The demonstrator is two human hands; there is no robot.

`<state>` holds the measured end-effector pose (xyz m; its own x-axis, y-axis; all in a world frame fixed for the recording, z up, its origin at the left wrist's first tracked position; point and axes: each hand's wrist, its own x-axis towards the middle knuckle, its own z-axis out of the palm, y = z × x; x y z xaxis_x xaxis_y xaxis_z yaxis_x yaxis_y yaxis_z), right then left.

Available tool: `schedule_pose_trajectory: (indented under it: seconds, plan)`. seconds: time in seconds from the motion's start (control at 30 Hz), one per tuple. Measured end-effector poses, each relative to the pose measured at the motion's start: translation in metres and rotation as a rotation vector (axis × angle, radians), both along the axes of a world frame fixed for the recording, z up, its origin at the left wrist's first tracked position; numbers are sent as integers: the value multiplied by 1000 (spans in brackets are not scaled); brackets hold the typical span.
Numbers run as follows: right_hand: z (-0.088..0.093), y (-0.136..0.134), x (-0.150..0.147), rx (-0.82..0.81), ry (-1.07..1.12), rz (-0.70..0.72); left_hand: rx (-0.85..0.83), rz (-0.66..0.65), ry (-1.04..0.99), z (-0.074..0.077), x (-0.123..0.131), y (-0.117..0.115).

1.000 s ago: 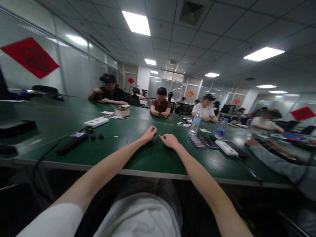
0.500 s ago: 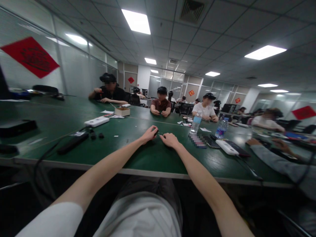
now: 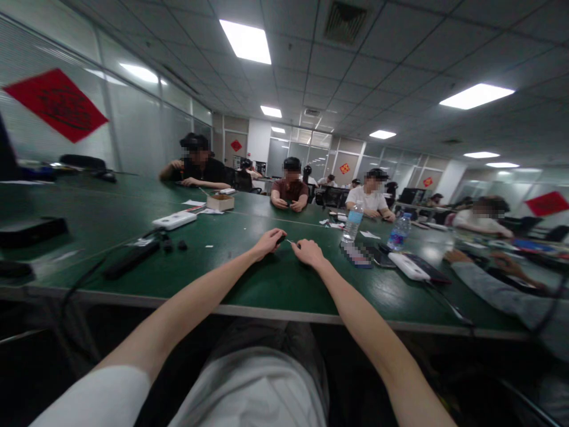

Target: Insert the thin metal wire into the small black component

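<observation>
My left hand (image 3: pixel 268 244) is closed on a small black object (image 3: pixel 281 239) whose kind I cannot make out. Just to its right, my right hand (image 3: pixel 308 251) pinches a slim tool with a thin, shiny metal tip (image 3: pixel 289 241), which points left towards the black object. Whether tip and object touch is too small to tell. Fingers cover most of the tool, so its kind does not show. Both hands are low over the green table (image 3: pixel 271 284), close together.
On the left are a white power strip (image 3: pixel 175 221), a black bar-shaped thing (image 3: pixel 131 260) and a small box (image 3: pixel 220 202). To the right stand two water bottles (image 3: pixel 352 222) near a phone (image 3: pixel 357 255) and a white device (image 3: pixel 409 265). Co-workers sit around; a grey sleeve (image 3: pixel 489 290) rests at right.
The metal tip now shows more plainly between my hands. My right hand has shifted slightly to the right; the left hand stays almost in place.
</observation>
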<state>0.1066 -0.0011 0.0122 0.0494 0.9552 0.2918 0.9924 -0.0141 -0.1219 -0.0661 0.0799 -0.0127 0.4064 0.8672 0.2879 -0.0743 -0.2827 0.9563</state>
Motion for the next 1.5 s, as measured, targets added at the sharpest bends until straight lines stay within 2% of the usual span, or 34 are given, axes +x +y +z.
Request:
schedule_pose_trajectory:
  seconds: [0.13, 0.53, 1.13, 1.5]
  plan:
    - [-2, 1, -1, -22, -16, 72, -63, -13, -35, -2, 1, 7]
    - [2, -3, -5, -13, -4, 117, -239, -113, -142, 0, -5, 16]
    - [-4, 4, -4, 49, -41, 174, -166, -63, -149, -2, 0, 10]
    - [0, 0, -7, 23, -21, 176, -174, -31, -109, 5, 0, 1]
